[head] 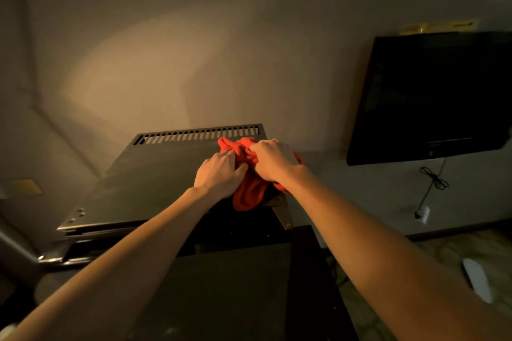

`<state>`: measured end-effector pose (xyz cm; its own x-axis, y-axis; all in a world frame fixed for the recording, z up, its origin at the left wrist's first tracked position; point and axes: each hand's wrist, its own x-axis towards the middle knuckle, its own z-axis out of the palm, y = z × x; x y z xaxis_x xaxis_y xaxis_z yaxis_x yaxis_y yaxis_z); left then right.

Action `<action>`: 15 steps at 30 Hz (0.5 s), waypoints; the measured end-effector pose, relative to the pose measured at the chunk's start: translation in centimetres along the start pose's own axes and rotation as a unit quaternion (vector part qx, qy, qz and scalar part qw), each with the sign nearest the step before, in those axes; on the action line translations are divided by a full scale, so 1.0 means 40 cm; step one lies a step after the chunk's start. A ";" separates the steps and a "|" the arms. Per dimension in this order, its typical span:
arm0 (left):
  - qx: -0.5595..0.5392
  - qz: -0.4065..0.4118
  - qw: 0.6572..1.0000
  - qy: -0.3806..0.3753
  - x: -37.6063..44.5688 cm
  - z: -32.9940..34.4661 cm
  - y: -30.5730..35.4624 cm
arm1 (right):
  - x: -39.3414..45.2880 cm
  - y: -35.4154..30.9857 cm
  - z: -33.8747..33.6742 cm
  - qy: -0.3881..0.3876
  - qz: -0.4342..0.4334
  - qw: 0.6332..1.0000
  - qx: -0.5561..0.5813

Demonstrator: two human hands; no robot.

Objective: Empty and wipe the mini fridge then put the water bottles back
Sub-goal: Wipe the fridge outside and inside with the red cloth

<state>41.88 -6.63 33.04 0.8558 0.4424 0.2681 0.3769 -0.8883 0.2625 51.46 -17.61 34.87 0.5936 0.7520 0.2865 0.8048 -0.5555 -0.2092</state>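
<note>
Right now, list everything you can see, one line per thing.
mini fridge: one, dark metallic top with a vent slot row at the back, centre.
cloth: one, red-orange, bunched on the fridge top's right front corner.
television: one, black, on the wall at right.
cable: one, black, hanging under the television.
white object: one, on the floor at right, unclear what.
left hand: on the cloth, fingers curled into it.
right hand: grips the cloth.
</note>
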 end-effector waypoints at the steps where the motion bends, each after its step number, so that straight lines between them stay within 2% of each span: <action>1: -0.002 -0.007 1.000 0.005 -0.003 0.003 0.004 | 0.001 0.010 0.007 0.003 -0.011 1.000 0.003; 5: -0.012 -0.042 0.999 0.030 -0.027 0.016 0.049 | -0.006 0.062 0.010 0.005 -0.079 0.996 0.031; 9: -0.004 -0.087 0.995 0.057 -0.073 0.018 0.130 | -0.033 0.127 -0.005 0.011 -0.146 0.984 0.104; 15: 0.020 -0.173 0.981 0.084 -0.148 0.001 0.259 | -0.076 0.191 -0.042 0.060 -0.176 0.964 0.191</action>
<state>40.72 -18.47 34.15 0.6049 0.7295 0.3192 0.6513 -0.6839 0.3288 55.79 -24.73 33.98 0.2971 0.8111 0.5039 0.9117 -0.0842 -0.4022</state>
